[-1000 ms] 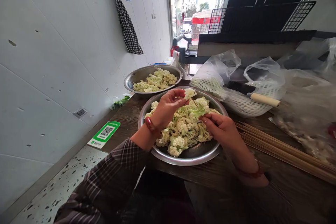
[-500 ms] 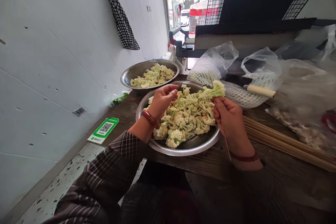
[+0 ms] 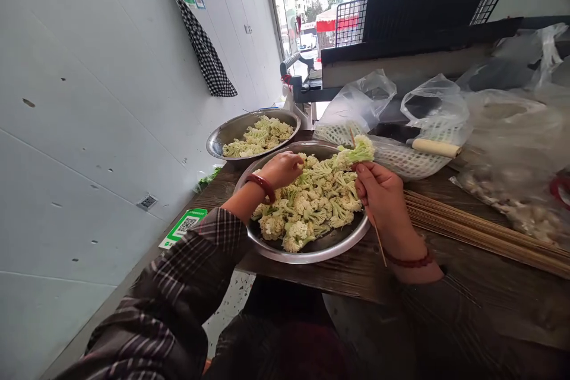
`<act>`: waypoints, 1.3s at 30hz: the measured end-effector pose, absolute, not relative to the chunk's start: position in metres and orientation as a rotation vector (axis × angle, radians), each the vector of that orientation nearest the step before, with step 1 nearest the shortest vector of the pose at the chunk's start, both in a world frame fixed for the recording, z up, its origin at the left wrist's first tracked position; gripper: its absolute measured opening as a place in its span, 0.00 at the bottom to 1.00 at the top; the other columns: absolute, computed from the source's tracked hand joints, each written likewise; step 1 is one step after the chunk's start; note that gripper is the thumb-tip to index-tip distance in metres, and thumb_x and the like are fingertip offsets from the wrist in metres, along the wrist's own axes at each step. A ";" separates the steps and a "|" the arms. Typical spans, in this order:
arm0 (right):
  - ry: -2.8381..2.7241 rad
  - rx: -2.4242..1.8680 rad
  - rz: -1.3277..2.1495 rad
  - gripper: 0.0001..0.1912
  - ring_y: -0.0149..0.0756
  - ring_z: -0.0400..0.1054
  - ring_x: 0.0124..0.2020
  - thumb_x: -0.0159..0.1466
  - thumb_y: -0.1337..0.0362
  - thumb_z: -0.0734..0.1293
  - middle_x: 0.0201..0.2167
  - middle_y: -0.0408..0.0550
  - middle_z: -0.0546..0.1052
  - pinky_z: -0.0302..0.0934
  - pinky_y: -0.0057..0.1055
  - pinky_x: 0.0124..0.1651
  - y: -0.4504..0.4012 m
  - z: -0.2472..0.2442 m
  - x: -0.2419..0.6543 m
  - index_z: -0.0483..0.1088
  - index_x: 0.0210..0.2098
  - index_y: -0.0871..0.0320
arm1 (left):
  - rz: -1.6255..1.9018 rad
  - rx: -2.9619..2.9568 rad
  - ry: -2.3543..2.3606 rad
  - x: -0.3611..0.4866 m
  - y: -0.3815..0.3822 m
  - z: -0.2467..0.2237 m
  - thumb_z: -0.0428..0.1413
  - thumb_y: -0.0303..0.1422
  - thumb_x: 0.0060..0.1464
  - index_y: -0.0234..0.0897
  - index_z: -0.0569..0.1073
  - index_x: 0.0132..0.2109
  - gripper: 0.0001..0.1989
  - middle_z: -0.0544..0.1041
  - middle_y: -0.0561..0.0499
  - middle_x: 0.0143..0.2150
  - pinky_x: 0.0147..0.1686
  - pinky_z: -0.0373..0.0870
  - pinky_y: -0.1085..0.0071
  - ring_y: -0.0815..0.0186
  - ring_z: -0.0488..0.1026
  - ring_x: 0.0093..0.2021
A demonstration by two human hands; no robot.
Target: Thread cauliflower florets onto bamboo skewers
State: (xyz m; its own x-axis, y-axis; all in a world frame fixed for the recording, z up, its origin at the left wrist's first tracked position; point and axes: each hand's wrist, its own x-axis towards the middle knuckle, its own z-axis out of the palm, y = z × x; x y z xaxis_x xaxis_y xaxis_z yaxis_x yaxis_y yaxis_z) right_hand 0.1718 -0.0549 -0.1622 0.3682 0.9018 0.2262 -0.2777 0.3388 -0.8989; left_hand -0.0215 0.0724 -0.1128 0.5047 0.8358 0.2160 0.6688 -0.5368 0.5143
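A large steel bowl (image 3: 307, 257) full of cauliflower florets (image 3: 312, 202) stands on the dark wooden table. My right hand (image 3: 383, 196) pinches a thin wooden skewer (image 3: 376, 236) at the bowl's right side. A pale green floret (image 3: 360, 151) is on the skewer, just above my fingers, and the skewer's tip pokes out past it. Over the left part of the bowl is my left hand (image 3: 283, 170), its fingers curled down at the florets; its fingertips are partly hidden, so what they touch is unclear.
Behind stands a second steel bowl (image 3: 218, 145) with more cauliflower. Many skewers (image 3: 481, 228) lie at the right, beside plastic bags (image 3: 512, 130) and a wooden-handled tool (image 3: 436, 147). A green QR card (image 3: 184, 225) lies at the left table edge, near the wall.
My left hand has turned over and its fingers have come down towards the florets. My right hand still holds the skewer with the floret. The camera view has shifted slightly.
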 end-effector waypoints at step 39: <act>-1.057 -1.027 0.943 0.15 0.25 0.51 0.14 0.62 0.51 0.71 0.14 0.35 0.62 0.43 0.25 0.16 -0.061 -0.165 0.173 0.75 0.37 0.57 | 1.083 1.358 0.795 -0.019 0.038 -0.120 0.65 0.47 0.51 0.35 0.73 0.33 0.18 0.68 0.55 0.28 0.19 0.61 0.80 0.77 0.62 0.24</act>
State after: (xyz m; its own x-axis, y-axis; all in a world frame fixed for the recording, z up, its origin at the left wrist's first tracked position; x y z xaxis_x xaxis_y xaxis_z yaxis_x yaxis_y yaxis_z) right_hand 0.1725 -0.0613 -0.1650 0.2283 0.9479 0.2223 -0.1128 0.2525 -0.9610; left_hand -0.0194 0.0377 -0.1200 0.3408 0.9289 0.1450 -0.1402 -0.1022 0.9848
